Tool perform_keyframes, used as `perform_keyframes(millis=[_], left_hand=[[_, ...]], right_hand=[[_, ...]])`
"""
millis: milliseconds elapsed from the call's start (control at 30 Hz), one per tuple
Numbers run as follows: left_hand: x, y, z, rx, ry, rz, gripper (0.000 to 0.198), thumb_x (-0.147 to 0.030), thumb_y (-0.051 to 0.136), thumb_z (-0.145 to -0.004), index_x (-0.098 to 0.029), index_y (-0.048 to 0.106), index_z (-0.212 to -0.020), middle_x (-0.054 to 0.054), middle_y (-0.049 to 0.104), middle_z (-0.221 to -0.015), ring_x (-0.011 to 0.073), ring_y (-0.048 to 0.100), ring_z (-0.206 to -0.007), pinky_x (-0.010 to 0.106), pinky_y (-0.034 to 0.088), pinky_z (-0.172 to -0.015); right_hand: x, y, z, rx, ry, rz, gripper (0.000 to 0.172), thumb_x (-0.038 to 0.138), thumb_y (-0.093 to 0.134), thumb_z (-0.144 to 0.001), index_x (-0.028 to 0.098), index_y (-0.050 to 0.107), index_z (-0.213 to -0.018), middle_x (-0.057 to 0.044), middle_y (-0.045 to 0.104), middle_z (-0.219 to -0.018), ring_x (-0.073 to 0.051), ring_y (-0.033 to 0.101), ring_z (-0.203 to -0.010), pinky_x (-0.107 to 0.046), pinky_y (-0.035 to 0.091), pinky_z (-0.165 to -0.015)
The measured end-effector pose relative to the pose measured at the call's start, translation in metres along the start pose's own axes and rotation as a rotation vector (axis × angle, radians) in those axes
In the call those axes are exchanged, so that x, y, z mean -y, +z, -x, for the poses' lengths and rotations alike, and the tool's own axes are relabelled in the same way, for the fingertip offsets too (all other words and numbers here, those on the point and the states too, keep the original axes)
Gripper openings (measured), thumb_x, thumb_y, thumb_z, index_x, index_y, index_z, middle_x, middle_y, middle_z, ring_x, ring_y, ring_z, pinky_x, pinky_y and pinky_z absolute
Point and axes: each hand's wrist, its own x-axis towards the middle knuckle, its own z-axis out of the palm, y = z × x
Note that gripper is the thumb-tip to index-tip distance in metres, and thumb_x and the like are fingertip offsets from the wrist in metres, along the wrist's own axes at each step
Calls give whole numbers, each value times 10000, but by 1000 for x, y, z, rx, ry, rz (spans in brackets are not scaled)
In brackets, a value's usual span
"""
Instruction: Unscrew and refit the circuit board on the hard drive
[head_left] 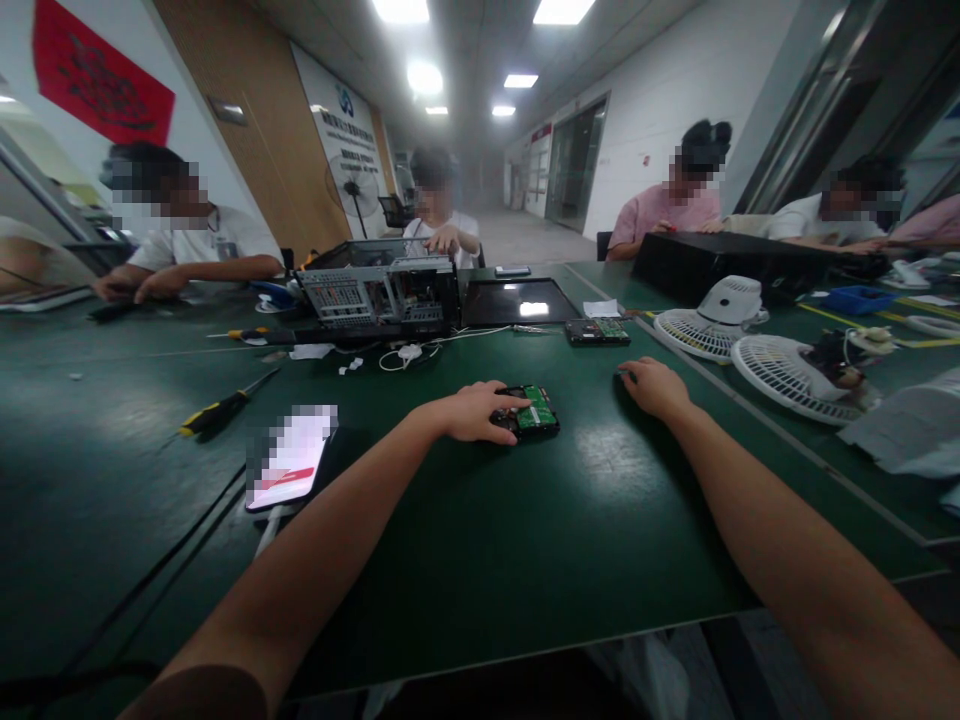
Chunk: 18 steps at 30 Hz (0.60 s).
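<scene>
Left hand (476, 412) on a green-boarded device (541, 412), mid-counter (480, 560).
The left grip clasps and partly hides the device's left end; whether the right hand (658, 388), farther right, grips anything cannot be told.

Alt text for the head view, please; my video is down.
A person's left hand touches a small device with a green circuit board on a green table; the right hand is apart from it. Beyond stands an open metal computer case.

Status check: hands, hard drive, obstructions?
Left hand on hard drive, circuit board up. Right hand apart, grip unclear. Nothing blocking the drive; phone beside left forearm.
</scene>
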Motion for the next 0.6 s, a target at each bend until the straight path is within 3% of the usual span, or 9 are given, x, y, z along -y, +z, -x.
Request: perform_keyframes(millis=[600], left_hand=[[-1,-1,1,-4,9,1,838,-764,549,-846,-472,282,-1585,28,186,-1688,419,319,-1447,575,295,-1144]], right_hand=[[0,-1,-4,62,82,29,296,375,500,-981,195,695,-1112,-144,643,-1220,-282,648,-1035,-384,499,-860]])
